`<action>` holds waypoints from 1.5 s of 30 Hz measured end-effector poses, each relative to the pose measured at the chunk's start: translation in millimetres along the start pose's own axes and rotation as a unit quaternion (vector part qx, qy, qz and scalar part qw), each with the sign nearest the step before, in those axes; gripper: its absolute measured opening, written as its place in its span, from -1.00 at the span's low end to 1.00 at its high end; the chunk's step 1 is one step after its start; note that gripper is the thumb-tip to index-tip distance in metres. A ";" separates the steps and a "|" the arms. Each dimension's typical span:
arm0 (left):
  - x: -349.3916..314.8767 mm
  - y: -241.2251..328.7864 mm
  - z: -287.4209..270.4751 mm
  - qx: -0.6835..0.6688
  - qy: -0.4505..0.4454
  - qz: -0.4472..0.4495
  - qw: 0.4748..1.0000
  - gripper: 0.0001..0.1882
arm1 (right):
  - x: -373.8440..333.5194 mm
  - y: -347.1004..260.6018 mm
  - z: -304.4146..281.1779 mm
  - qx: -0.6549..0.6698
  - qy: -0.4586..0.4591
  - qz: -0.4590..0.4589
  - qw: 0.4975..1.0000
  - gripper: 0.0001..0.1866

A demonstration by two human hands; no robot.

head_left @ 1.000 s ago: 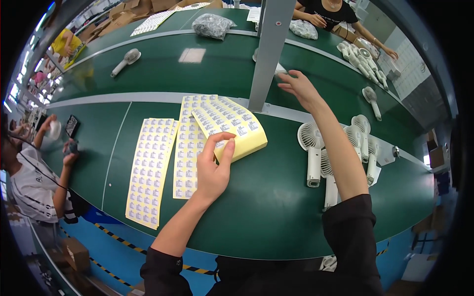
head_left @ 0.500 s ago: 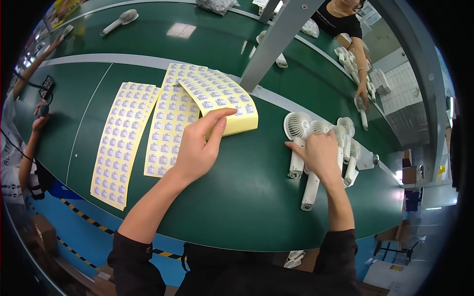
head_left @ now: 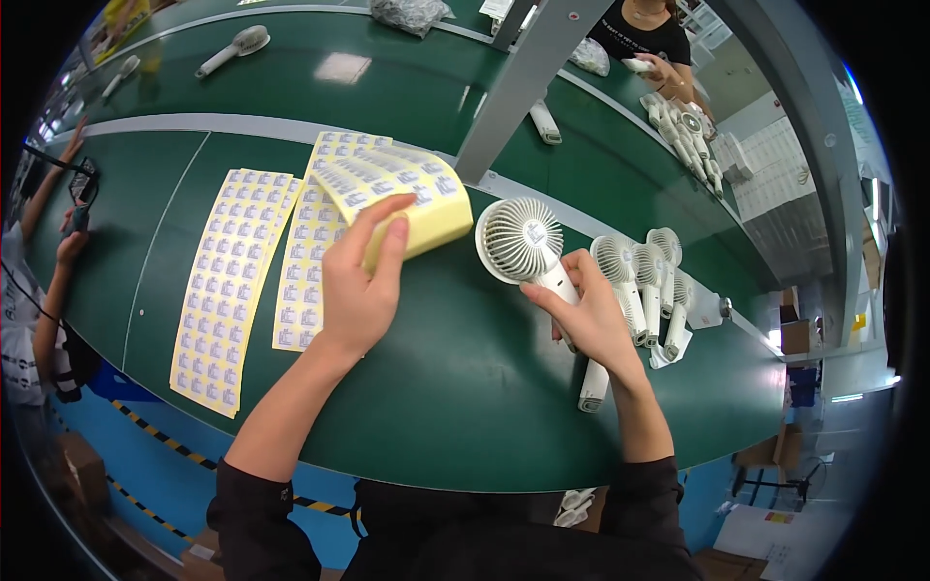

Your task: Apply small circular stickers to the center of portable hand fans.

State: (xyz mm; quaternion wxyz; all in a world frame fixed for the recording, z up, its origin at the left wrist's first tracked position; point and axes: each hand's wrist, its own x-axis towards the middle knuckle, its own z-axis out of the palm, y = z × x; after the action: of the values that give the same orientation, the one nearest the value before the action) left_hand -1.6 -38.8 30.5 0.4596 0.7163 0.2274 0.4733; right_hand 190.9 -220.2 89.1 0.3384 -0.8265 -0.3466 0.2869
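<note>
My left hand point(head_left: 360, 276) is closed on a yellow-backed sheet of stickers point(head_left: 433, 186), whose near end curls up and over. Its thumb and index finger lie along the curled end; the other fingers are partly hidden. In my right hand point(head_left: 589, 315) is a white handheld fan point(head_left: 520, 240), gripped by its handle. The round grille faces up, tilted left, with a pale label at its centre. More white handheld fans point(head_left: 651, 276) lie in a group just right of that hand. One fan handle point(head_left: 594, 385) sticks out below my right hand.
Another stack of sticker sheets point(head_left: 232, 290) lies at the left on the green table point(head_left: 446, 407). A grey metal post point(head_left: 518, 97) rises beyond my hands. Across the divider are a fan point(head_left: 232, 50), a plastic bag point(head_left: 412, 15) and a co-worker point(head_left: 644, 39). Another person's hand point(head_left: 73, 247) is far left.
My right hand has picked up a fan from the group and brought it left. My left hand and the curled sheet have shifted slightly left. The co-worker across has lifted a white object.
</note>
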 end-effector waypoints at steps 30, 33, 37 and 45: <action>-2.2 1.2 1.3 -0.157 -0.056 -0.180 0.969 -0.59 | 6.5 -20.7 -63.5 0.212 -0.035 -0.007 0.977 -0.51; -1.8 7.2 -1.4 -0.136 -0.055 -0.170 0.974 -0.69 | 34.1 -0.7 -66.4 0.290 -0.006 -0.011 0.957 -0.59; -2.8 9.8 0.9 -0.119 -0.065 -0.164 0.977 -0.75 | 86.4 16.3 -59.1 0.311 -0.020 0.076 0.947 -0.69; -2.7 6.7 0.5 -0.089 -0.077 -0.172 0.978 -0.78 | 200.2 -21.6 -31.3 0.436 -0.071 -0.045 0.896 -0.60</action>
State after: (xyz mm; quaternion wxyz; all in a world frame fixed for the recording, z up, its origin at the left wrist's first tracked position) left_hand -3.0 -44.3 35.0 0.6120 0.6573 0.2677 0.3489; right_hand 324.0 -66.5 76.5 0.6521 -0.5570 -0.2462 0.4516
